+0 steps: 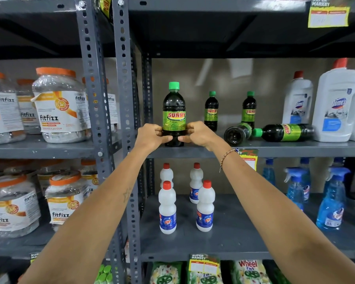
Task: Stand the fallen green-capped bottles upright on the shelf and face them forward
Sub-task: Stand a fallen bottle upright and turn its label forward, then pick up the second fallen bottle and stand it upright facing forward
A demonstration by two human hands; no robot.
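Observation:
A dark green-capped Sunny bottle point(174, 111) stands upright at the front left of the grey middle shelf point(203, 152), its label facing me. My left hand point(152, 136) and my right hand point(199, 134) pinch its lower part from both sides. Two more Sunny bottles stand upright further back point(211, 110) point(249, 108). Two others lie fallen to the right: one with its base toward me point(237, 133), one on its side with its cap pointing left point(285, 132).
White Domex jugs point(336, 105) stand at the shelf's right end, close to the fallen bottles. Perforated uprights point(123, 99) border the left side. Fitfizz jars point(59, 107) fill the left rack. White red-capped bottles point(167, 208) and blue sprayers point(332, 201) stand on the shelf below.

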